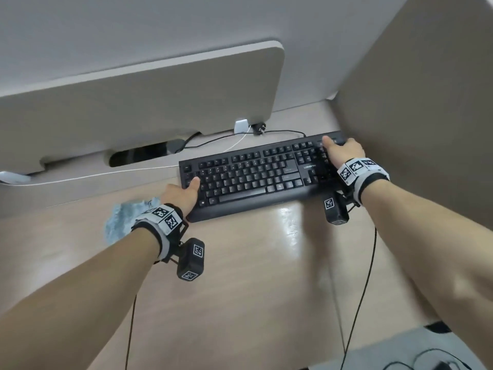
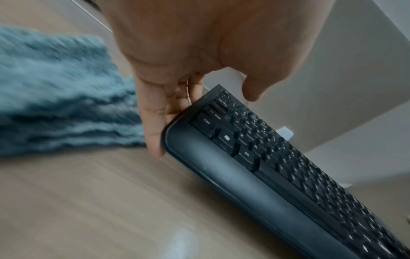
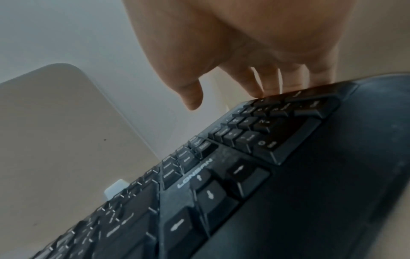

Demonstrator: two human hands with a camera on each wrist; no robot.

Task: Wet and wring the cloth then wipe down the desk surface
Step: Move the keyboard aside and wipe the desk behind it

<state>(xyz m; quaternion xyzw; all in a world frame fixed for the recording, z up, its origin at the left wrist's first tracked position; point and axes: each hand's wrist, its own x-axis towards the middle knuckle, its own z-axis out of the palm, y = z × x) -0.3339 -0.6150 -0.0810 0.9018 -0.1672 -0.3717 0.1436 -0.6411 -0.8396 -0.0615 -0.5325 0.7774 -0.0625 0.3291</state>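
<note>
With our left hand (image 1: 184, 192) and right hand (image 1: 342, 153) each gripping an end of the keyboard (image 1: 256, 172) and the cloth (image 1: 120, 220) lying on the desk (image 1: 253, 276) by our left wrist, we risk snagging its cable (image 1: 282, 131).

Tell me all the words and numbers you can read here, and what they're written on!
"LONGAN" on the black keyboard, above its arrow keys; the fifth letter is hard to tell.
Key legends on the keyboard: too small and blurred to read; only the arrow signs show.
Black-and-white square markers on the wrist bands and wrist cameras: patterns, not words.
Blue cloth, desk: no writing.
</note>
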